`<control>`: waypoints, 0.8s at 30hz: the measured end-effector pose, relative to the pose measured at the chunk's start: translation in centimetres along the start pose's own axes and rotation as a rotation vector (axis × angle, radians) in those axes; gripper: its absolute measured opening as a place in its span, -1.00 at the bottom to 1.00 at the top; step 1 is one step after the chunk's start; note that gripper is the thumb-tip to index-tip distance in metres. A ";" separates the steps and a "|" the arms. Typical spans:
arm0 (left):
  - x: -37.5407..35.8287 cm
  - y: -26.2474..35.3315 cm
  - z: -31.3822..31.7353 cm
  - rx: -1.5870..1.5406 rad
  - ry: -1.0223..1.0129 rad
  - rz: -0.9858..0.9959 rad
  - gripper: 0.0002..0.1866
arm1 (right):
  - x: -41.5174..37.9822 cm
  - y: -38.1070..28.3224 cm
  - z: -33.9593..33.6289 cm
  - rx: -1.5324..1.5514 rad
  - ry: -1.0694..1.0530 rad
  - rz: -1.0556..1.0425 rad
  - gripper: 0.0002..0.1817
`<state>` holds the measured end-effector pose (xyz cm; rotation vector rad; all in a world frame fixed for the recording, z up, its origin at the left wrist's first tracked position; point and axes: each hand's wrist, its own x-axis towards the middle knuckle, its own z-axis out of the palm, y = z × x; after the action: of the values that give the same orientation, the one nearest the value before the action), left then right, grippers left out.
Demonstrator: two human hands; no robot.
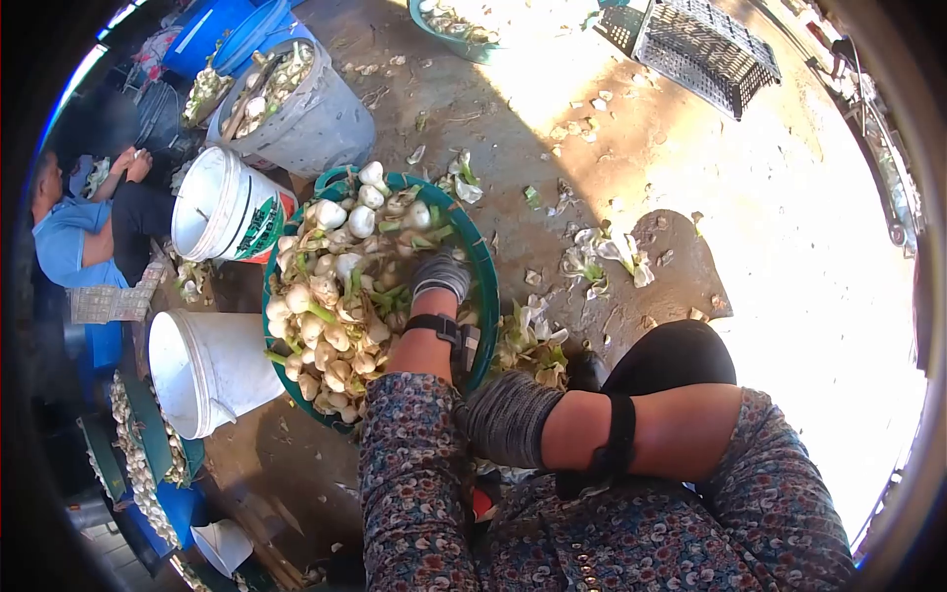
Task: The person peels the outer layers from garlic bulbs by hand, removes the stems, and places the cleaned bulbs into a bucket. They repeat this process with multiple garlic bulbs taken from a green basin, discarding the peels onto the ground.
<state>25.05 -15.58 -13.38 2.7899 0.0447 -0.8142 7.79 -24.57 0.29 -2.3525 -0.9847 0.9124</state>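
Note:
A round green tub (485, 271) is heaped with garlic bulbs (335, 326), white and brownish, some with green stems. My left hand (441, 276), in a grey striped glove, reaches into the right side of the tub among the bulbs; its fingers are hidden there. My right hand (508, 419), in a dark grey knitted glove, is beside the tub's lower right edge, near my left forearm. Its fingers are out of sight too, so what it holds cannot be made out. Both wrists wear dark straps.
Two white buckets (229, 370) (237, 212) stand left of the tub, with a large grey bin (330, 113) of garlic above. A co-worker (79, 232) in blue sits far left. Black crates (705, 54) lie at top right. Peelings (612, 255) litter the floor.

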 end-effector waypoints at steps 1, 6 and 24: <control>0.9 0.1 1.7 0.072 -0.083 -0.013 -0.39 | -0.1 0.2 -0.3 -0.008 -0.032 0.022 -0.75; 3.0 -4.5 6.9 -0.072 -0.079 0.011 -0.40 | 0.1 1.6 0.4 -0.057 0.061 0.019 -0.77; -24.4 -11.6 -3.2 -1.416 0.200 0.303 -0.47 | 2.3 -2.9 -2.5 0.131 0.832 -0.042 -0.75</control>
<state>5.04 -2.66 -0.28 1.4504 0.1535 -0.2061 9.44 -21.27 2.87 -2.2415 -0.5906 -0.0610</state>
